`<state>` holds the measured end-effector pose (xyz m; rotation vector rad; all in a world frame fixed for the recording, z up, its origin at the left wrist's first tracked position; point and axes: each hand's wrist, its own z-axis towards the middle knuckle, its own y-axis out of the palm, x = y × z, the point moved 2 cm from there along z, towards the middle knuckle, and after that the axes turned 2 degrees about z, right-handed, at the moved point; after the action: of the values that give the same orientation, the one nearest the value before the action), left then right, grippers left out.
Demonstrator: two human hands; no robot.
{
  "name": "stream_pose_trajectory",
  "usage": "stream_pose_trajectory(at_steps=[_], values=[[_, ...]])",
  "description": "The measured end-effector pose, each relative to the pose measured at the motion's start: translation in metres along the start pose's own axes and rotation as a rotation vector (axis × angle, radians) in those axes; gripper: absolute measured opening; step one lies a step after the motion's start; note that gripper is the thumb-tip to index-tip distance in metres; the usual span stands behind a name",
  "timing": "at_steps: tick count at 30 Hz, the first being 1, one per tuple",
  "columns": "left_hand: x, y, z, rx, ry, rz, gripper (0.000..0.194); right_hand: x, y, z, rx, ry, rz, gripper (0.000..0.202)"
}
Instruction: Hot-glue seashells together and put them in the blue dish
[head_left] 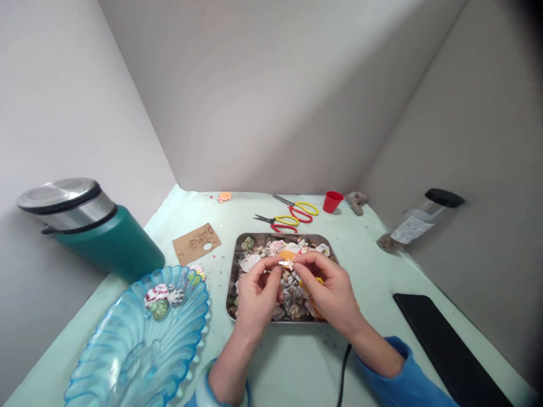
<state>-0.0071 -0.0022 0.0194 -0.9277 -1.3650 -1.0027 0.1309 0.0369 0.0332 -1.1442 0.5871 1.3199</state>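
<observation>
My left hand (258, 295) and my right hand (331, 291) meet above a metal tray (229, 282) filled with shells. Between their fingertips is a small pale piece (287, 263), pointed at its left end; it looks like a shell, but its kind is too small to make out. Both hands are closed in a pinch, one at each end of it. Below them lie many mixed shells (292, 294), with some orange and yellow pieces among them. My hands hide part of the tray's contents.
Left stands a blue scalloped dish (127, 345) with several shells (159, 299), beside a green bottle (114, 243) and a brown card (197, 243). Behind the tray are two scissors (280, 221) and a red cup (332, 202). Rightward are a clear jar (413, 223) and a black slab (445, 345).
</observation>
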Motion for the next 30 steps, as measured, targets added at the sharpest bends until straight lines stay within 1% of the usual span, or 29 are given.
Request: stream_pose_trajectory(at_steps=[9, 15, 20, 23, 25, 27, 28, 29, 30], values=[[0.003, 0.001, -0.002, -0.012, 0.021, -0.016, 0.017, -0.004, -0.006, -0.003, -0.017, 0.002, -0.036, 0.013], [0.005, 0.001, -0.003, -0.004, 0.039, -0.030, 0.019, -0.009, -0.011, -0.004, -0.034, -0.051, -0.086, 0.013], [0.005, 0.000, -0.004, -0.042, 0.083, 0.010, 0.020, -0.012, -0.012, -0.004, -0.047, -0.082, -0.101, 0.013], [0.005, -0.001, -0.003, -0.038, 0.087, 0.000, 0.019, -0.012, -0.015, -0.001, -0.071, -0.100, -0.120, 0.013], [0.004, -0.002, -0.003, -0.019, 0.082, -0.007, 0.020, -0.011, -0.022, 0.000, -0.083, -0.083, -0.147, 0.014], [0.004, -0.002, -0.002, 0.011, 0.073, -0.009, 0.021, -0.006, -0.034, 0.000, -0.077, -0.016, -0.220, 0.019], [0.003, -0.003, -0.002, 0.030, 0.067, -0.012, 0.021, -0.003, -0.041, -0.001, -0.063, 0.014, -0.293, 0.020], [0.003, -0.003, -0.002, 0.049, 0.061, -0.016, 0.021, -0.001, -0.047, -0.004, -0.082, 0.041, -0.393, 0.019], [0.003, -0.004, -0.002, 0.065, 0.054, -0.021, 0.021, 0.002, -0.052, -0.007, -0.133, 0.074, -0.504, 0.018]])
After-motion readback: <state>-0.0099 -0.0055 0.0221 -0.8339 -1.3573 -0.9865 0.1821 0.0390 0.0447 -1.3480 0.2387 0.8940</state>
